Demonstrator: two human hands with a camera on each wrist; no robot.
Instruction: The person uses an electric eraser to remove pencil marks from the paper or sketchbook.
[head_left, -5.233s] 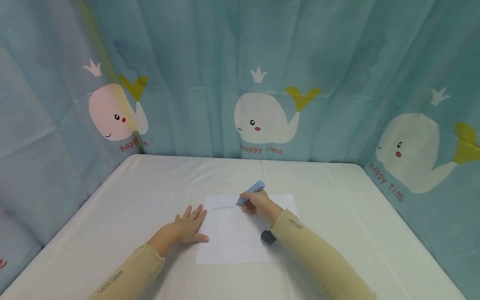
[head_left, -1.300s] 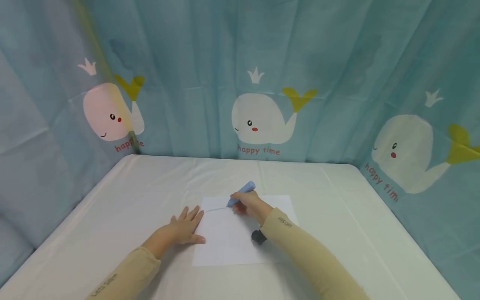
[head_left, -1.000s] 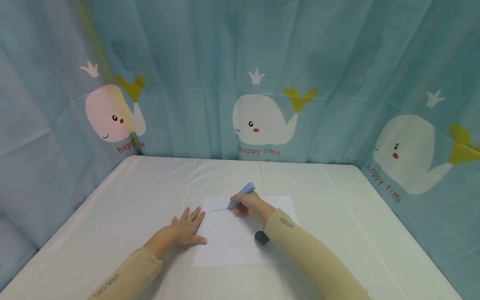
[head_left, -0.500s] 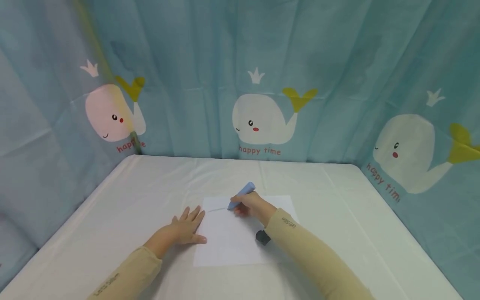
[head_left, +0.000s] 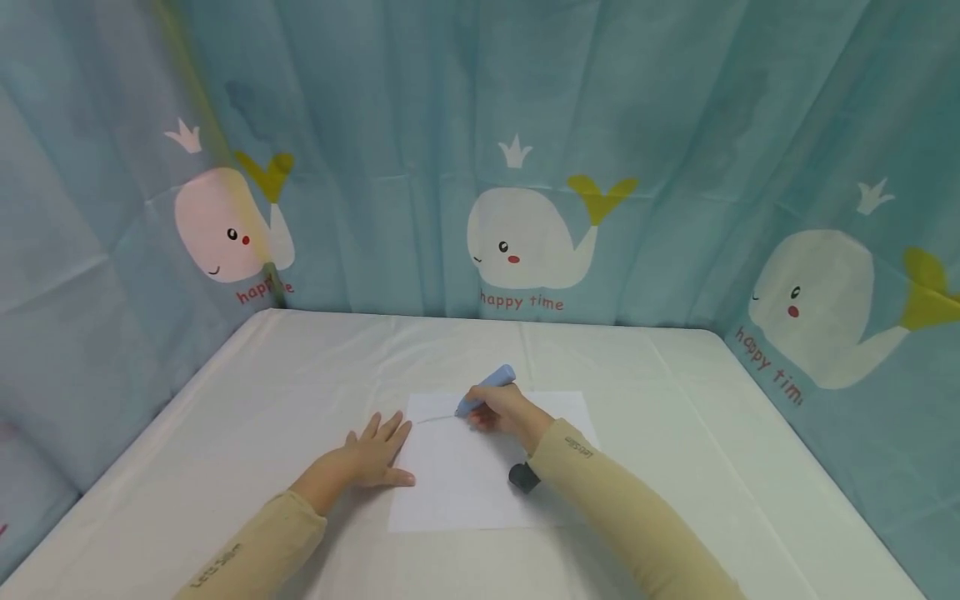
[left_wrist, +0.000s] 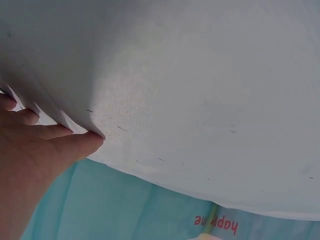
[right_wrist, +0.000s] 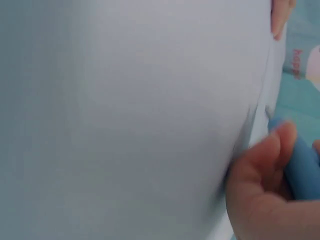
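My right hand [head_left: 504, 408] pinches the blue pen [head_left: 498, 377], tip toward eight o'clock, at the line's [head_left: 437, 418] three-o'clock end, while my left hand [head_left: 371, 458] lies fingers spread at the paper's [head_left: 457, 492] nine-o'clock edge.

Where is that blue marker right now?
In the head view, the blue marker is just below the middle, held in the right hand, its tip at the right end of the thin line on the white paper.
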